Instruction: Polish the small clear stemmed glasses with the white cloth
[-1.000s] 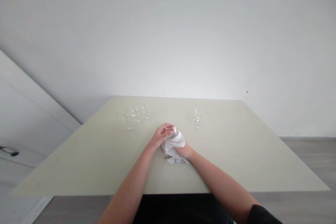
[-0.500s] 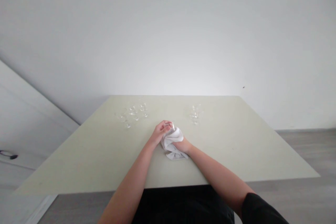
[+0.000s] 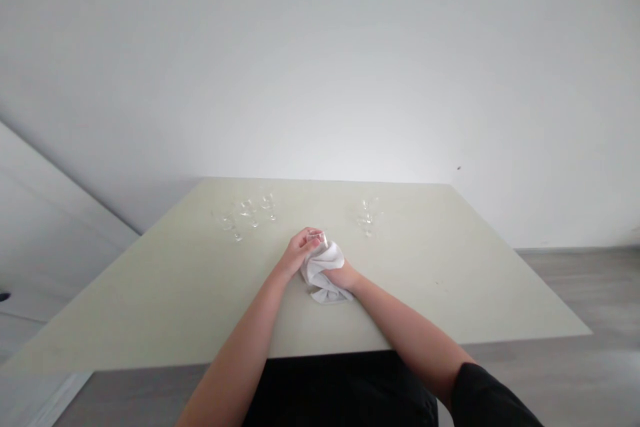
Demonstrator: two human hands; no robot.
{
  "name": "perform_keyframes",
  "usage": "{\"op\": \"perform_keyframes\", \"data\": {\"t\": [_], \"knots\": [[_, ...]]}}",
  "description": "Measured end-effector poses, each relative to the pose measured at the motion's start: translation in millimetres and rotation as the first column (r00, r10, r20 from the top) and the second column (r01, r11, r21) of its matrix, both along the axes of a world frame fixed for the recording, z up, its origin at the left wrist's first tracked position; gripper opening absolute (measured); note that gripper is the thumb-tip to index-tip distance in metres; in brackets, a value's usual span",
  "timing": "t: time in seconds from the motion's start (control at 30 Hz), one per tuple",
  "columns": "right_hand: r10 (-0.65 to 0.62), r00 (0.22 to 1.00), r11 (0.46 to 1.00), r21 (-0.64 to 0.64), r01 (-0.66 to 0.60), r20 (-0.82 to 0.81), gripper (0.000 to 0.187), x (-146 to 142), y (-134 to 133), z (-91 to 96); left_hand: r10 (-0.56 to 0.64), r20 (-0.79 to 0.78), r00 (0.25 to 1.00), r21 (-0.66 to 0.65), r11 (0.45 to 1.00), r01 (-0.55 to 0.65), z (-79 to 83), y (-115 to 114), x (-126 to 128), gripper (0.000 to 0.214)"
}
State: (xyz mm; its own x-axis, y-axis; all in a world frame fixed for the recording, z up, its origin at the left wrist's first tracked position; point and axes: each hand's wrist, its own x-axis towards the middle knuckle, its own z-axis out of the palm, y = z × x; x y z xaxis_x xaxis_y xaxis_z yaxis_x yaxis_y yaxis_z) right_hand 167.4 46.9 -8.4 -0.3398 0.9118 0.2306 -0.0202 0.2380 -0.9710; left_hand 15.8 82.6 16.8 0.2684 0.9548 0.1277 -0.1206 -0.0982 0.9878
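The 2 hands meet near the middle of the pale green desk (image 3: 410,300), close together around 1 clear glass (image 3: 322,240) and a white cloth (image 3: 326,259). The left hand (image 3: 299,250) has its fingers curled around the upper part of the glass, whose rim shows between them. The right hand (image 3: 345,275) grasps the cloth, which is bunched about the lower part of the glass; its fingers are covered by the folds, so their exact placing cannot be told. A loose end of the cloth hangs toward the near edge. Beyond the hands, to the left, 3 stemmed glasses (image 3: 247,208) stand near 1 another in a slanting row. Farther right is another glass cluster (image 3: 367,219), too faint to count. Behind the desk rises a plain wall (image 3: 325,67), and a black sleeve (image 3: 487,397) covers the right upper arm.
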Motion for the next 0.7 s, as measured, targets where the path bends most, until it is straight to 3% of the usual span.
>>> {"op": "perform_keyframes", "data": {"t": [0.27, 0.53, 0.7], "knots": [[0.013, 1.0, 1.0, 0.012, -0.013, -0.019, 0.054, -3.8, 1.0, 5.9, 0.031, -0.058, 0.998, 0.033, 0.999, -0.029, 2.7, -1.9, 1.0, 0.065], [0.04, 0.997, 0.999, 0.033, -0.038, -0.066, 0.045, 0.3, 1.1, 6.9, 0.012, 0.084, 0.996, -0.012, 1.0, -0.011, 3.0, -5.6, 2.4, 0.056], [0.027, 0.999, 0.999, 0.044, -0.025, -0.046, 0.048, -0.8, 1.7, 6.1, 0.029, 0.05, 0.998, 0.021, 0.999, -0.03, 1.7, -3.0, 4.7, 0.056]]}}
